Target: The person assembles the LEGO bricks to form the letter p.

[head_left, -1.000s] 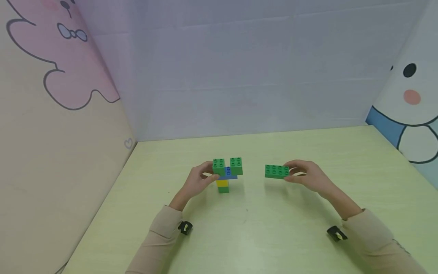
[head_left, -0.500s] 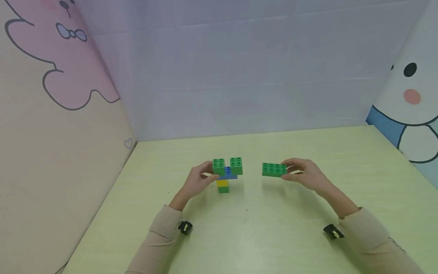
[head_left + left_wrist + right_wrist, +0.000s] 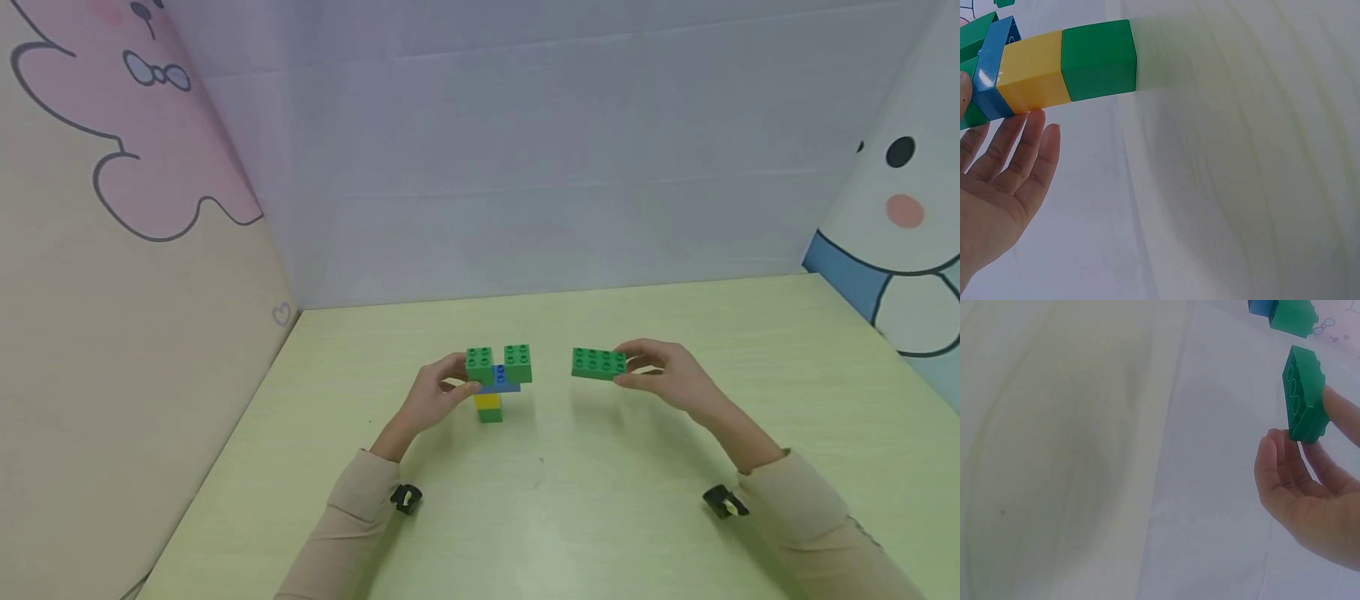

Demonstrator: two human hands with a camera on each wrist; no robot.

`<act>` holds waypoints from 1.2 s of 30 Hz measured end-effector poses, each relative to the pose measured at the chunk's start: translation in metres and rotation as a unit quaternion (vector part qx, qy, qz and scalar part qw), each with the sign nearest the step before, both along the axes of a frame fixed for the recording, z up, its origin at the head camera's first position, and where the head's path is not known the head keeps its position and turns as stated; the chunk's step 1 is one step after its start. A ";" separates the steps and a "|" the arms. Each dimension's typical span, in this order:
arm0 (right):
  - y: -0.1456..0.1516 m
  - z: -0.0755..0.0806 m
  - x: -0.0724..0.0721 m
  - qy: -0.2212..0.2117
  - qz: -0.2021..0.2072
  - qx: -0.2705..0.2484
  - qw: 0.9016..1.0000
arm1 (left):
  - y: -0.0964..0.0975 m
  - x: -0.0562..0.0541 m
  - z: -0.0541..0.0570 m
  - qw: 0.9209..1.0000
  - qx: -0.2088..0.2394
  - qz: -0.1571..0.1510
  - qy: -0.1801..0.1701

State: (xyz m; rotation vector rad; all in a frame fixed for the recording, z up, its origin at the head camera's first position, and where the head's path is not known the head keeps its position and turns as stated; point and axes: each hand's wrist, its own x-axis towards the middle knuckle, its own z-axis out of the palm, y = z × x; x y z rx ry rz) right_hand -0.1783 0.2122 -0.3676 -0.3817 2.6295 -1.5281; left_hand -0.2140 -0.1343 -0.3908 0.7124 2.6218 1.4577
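Note:
My left hand (image 3: 435, 396) grips the upper part of a toy brick stack, thumb in front and fingers behind. At the bottom is a green brick (image 3: 1099, 60), then a yellow brick (image 3: 1034, 70), then a wider blue brick (image 3: 500, 379). Two green bricks, one left (image 3: 480, 365) and one right (image 3: 517, 364), top the blue one with a gap between them. The stack stands upright and seems to touch the table. To its right, my right hand (image 3: 671, 379) pinches a long green brick (image 3: 597, 364) by its right end, studs up, above the table and apart from the stack.
The pale yellow-green table (image 3: 540, 517) spreads around both hands. A light cloth wall (image 3: 555, 183) rises behind it, with cartoon-printed panels at left and right. Each sleeve carries a small black wrist device, one left (image 3: 406, 499) and one right (image 3: 725, 502).
My right hand has carried the long green brick slightly left and upward, closer to the stack. My left hand and the stack have stayed in place.

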 end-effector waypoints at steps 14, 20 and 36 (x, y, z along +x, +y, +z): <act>-0.006 0.010 -0.002 0.001 -0.004 -0.014 1.000 | -0.001 -0.001 -0.002 1.000 0.002 0.000 0.006; -0.008 0.013 -0.003 -0.003 -0.003 -0.018 1.000 | -0.001 0.000 -0.002 1.000 0.005 -0.003 0.013; -0.017 0.018 -0.006 0.008 0.006 -0.032 0.999 | -0.001 0.000 -0.002 1.000 0.002 -0.004 0.013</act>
